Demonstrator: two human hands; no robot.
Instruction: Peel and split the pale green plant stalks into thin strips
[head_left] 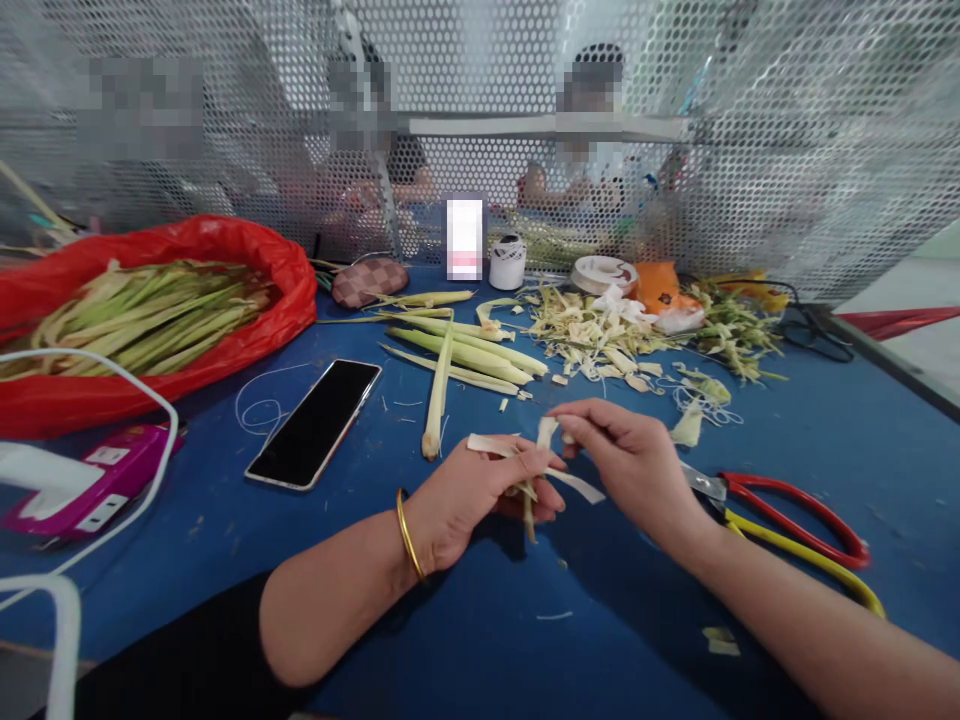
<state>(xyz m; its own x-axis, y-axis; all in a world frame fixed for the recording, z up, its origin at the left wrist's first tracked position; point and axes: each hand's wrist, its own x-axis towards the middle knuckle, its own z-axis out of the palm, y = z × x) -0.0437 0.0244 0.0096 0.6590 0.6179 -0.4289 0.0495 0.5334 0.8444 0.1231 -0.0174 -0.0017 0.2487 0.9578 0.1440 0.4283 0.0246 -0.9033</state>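
Observation:
My left hand (pixel 495 480), with a gold bangle at the wrist, is closed around a small bundle of pale dried leaf strips (pixel 577 484). Some strip ends stick out between its fingers and below them. The fingers of my right hand (pixel 630 450) pinch the tip of one short pale strip (pixel 547 432) that rises from the bundle. Beside my right wrist lie scissors (pixel 795 530) with one red and one yellow handle, their blades partly hidden. Beyond my hands, several green-white leaf stalks (pixel 472 355) rest on the blue table (pixel 480 640).
At left are a red plastic bag (pixel 292 300) of long leaves, a purple power strip (pixel 112 480) with a white cable, and a black phone (pixel 315 425). Leaf scraps (pixel 577 330), a tape roll (pixel 604 274) and a thread spool (pixel 508 263) stand before a perforated metal screen (pixel 480 70). People sit behind it.

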